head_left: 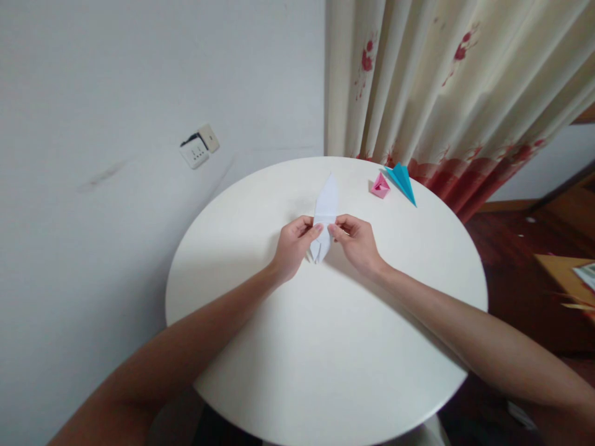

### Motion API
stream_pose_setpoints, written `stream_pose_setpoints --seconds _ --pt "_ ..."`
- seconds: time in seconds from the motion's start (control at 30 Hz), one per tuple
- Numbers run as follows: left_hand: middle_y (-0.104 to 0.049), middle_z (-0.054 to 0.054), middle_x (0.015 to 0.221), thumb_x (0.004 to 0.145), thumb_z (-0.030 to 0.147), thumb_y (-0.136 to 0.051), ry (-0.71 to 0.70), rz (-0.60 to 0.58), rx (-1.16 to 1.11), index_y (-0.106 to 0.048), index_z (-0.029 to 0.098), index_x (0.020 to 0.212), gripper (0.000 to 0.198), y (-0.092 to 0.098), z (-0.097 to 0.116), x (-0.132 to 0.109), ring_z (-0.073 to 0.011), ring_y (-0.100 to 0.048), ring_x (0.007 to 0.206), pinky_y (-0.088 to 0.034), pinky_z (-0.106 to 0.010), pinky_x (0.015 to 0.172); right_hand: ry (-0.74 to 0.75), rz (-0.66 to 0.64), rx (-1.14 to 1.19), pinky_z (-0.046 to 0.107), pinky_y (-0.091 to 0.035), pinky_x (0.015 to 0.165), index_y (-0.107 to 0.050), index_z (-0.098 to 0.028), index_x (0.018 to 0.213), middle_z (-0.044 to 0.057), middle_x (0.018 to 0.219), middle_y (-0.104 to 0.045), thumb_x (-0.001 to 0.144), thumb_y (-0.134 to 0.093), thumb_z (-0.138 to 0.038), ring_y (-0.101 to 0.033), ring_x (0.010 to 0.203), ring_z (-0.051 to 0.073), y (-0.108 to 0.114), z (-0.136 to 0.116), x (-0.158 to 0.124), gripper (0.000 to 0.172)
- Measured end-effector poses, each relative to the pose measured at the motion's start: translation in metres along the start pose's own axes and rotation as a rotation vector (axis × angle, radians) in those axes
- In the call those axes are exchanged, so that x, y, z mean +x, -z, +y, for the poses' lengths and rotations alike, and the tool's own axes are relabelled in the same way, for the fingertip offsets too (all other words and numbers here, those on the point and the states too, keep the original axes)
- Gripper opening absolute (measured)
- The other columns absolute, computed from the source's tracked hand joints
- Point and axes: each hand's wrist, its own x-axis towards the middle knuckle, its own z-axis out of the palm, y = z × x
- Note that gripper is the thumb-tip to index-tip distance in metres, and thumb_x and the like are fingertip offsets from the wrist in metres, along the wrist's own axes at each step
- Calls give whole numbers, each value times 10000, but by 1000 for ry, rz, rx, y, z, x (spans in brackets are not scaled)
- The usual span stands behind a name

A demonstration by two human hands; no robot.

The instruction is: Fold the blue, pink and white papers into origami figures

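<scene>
A folded white paper (328,201) is held upright lengthwise over the round table, with a pointed tip at its far end and split, narrow flaps at its near end. My left hand (297,240) pinches its left edge, thumb on top. On the right edge, my right hand (354,238) pinches the paper in the same way, the two thumbs close to each other. The fingers beneath the paper are partly hidden.
The white round table (325,347) stands against a wall with a socket (194,153). Near its back right edge lie a pink folded paper (380,186) and a blue paper plane (402,183). A patterned curtain (418,93) hangs behind.
</scene>
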Motion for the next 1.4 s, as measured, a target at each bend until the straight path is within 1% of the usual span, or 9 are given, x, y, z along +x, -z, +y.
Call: stream_pose_setpoints --seconds 0.2,0.37,0.47,0.7,0.77,0.87,1.0,1.27,1.4 --pt "-678 -39 884 844 421 -734 -12 -43 32 -666 161 954 290 2 -1 0 -155 -619 791 -477 -249 699 -10 -23 11 294 -479 694 -706 -196 765 0 728 -679 776 -716 -393 -580 683 143 4 1 2 198" --pt "-631 -53 975 797 414 -759 -77 32 145 -671 163 856 273 0 5 0 -176 -611 871 -502 -256 716 -21 -27 26 312 -517 732 -721 -197 780 19 785 -714 756 -744 -406 -623 752 168 4 -1 3 211" --pt "-637 -48 929 792 427 -763 -96 59 166 -668 167 825 279 -1 7 0 -181 -611 875 -509 -258 716 -4 11 28 313 -528 727 -731 -198 806 30 818 -733 750 -756 -405 -647 768 178 2 0 2 216" --pt "-730 -75 956 815 426 -768 -45 51 0 -655 153 919 313 -1 0 2 -193 -676 899 -502 -307 846 29 24 24 311 -527 710 -737 -205 832 46 833 -742 848 -665 -474 -668 792 180 2 -2 3 279" --pt "-730 -71 933 815 404 -778 -10 16 -72 -655 147 926 305 -1 -2 3 -190 -680 882 -499 -306 839 -10 29 61 291 -511 647 -727 -197 853 30 766 -724 807 -707 -445 -657 727 169 2 -3 4 253" --pt "-724 -63 897 803 376 -798 98 -65 -210 -660 140 924 298 -1 -3 2 -178 -674 833 -496 -285 781 -62 60 87 260 -447 552 -709 -185 906 -28 619 -644 736 -766 -371 -569 572 128 3 -2 6 258" --pt "-719 -53 891 788 340 -823 209 -122 -353 -682 136 928 284 -3 -1 -1 -146 -648 804 -486 -249 745 -39 50 -35 266 -433 587 -702 -162 746 -5 658 -653 749 -747 -346 -523 582 109 5 -7 5 189" --pt "-731 -60 901 729 376 -879 253 -143 -388 -725 133 941 357 -1 -5 -1 -164 -668 846 -494 -256 769 55 25 -142 259 -419 567 -664 -165 701 0 660 -642 789 -697 -327 -537 607 122 3 -18 -3 187" --pt "-738 -61 910 736 376 -874 244 -148 -403 -736 139 947 346 -1 -5 -1 -158 -673 841 -497 -255 778 93 17 -108 251 -425 561 -648 -174 824 -21 688 -619 795 -694 -298 -542 613 117 0 -21 -7 135"
